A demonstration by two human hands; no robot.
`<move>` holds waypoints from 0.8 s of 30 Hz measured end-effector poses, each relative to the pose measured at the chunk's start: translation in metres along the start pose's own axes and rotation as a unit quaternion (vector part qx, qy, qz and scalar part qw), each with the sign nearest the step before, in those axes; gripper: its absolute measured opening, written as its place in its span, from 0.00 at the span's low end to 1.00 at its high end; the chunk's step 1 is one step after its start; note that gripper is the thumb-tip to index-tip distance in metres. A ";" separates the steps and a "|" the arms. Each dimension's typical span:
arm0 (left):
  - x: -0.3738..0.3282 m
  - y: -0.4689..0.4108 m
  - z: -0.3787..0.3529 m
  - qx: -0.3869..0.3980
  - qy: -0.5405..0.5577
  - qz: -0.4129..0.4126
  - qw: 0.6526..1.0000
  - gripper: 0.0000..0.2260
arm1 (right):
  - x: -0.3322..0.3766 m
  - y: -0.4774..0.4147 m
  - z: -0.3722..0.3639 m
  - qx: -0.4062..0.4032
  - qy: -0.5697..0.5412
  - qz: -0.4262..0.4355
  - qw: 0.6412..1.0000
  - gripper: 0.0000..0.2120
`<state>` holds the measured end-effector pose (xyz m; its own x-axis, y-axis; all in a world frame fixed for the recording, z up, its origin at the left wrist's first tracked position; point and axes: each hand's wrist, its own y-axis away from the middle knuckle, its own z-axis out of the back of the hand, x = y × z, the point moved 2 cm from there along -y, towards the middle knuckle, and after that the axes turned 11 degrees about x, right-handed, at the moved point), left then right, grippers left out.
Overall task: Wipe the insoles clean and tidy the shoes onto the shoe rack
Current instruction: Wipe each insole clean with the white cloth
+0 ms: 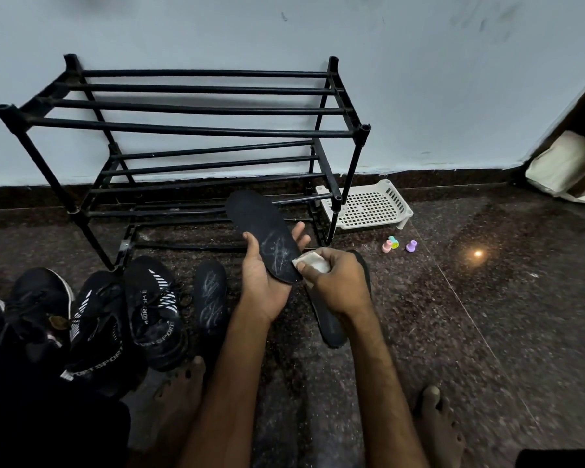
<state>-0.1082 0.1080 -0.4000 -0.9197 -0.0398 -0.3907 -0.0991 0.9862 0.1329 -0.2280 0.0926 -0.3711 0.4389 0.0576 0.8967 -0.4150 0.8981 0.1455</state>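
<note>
Insole (260, 224), flat, black, white-scuffed, sits before the tubular shoe rack (196, 128), gripped in our left hand (264, 285); our right hand (338, 282) pinches a folded white wipe (313, 264) against its heel.

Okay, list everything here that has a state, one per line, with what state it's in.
Held insole: in left hand, white marks showing.
Wipe: gripped by right hand, against held insole.
Scuffed insole: on floor, white marks.
Plain insole: on floor under right hand.
Shoe rack: upright, no shoes.
Shoes: on floor.
</note>
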 end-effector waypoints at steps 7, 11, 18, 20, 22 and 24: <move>-0.009 -0.002 -0.005 0.030 0.010 -0.035 0.999 0.32 | 0.022 0.006 -0.005 -0.050 0.163 0.073 0.983 0.05; -0.006 -0.003 0.001 0.016 0.028 -0.052 0.998 0.32 | 0.025 0.006 -0.011 0.047 0.192 0.073 0.978 0.06; -0.010 0.004 0.001 0.064 0.029 -0.060 0.996 0.29 | 0.026 0.014 0.031 0.114 0.109 0.051 0.986 0.05; -0.012 0.007 -0.002 0.078 0.028 -0.061 0.995 0.28 | 0.030 0.009 0.035 0.017 0.113 0.091 0.989 0.06; -0.011 0.009 -0.007 0.084 0.017 -0.055 0.995 0.28 | 0.034 0.006 0.022 -0.019 0.156 0.130 0.979 0.06; -0.010 0.008 -0.010 0.076 -0.002 -0.052 0.996 0.28 | 0.031 0.004 0.004 -0.044 0.202 0.139 0.968 0.05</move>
<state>-0.1033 0.1151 -0.3860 -0.9063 -0.1418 -0.3982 -0.1344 0.9898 -0.0464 -0.2192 0.0968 -0.3415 0.6032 0.4529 0.6566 -0.5002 0.8560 -0.1309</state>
